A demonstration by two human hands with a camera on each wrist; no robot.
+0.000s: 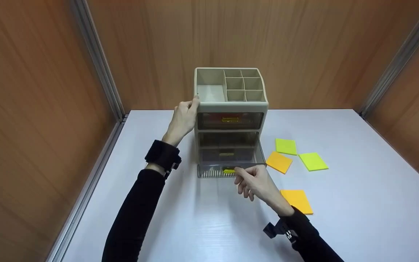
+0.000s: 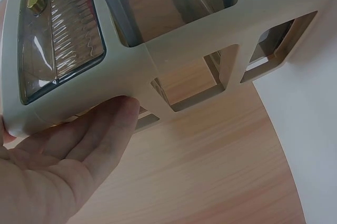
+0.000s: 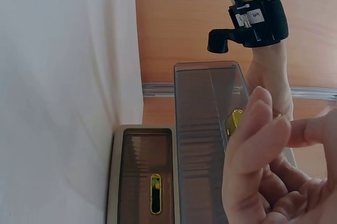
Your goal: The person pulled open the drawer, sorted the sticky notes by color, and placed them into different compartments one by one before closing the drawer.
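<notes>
A beige desk organizer [image 1: 231, 105] stands at the back of the white table [image 1: 358, 218], with open compartments on top and two smoky clear drawers. My left hand [image 1: 184, 116] rests against its upper left side, fingers [image 2: 100, 134] lying flat on the beige frame [image 2: 158, 60]. The lower drawer [image 1: 227, 156] is pulled out toward me. My right hand [image 1: 256, 182] is at its front, fingertips pinching the yellow handle [image 1: 227, 170]. In the right wrist view my curled fingers [image 3: 253, 145] partly cover that handle [image 3: 233, 121]. The upper drawer [image 1: 229, 121] is pushed in.
Several sticky note pads lie right of the organizer: a green one [image 1: 286, 146], an orange one [image 1: 279, 162], another green one [image 1: 313, 161], and an orange one [image 1: 296, 201] by my right wrist. Wooden walls enclose the table on three sides.
</notes>
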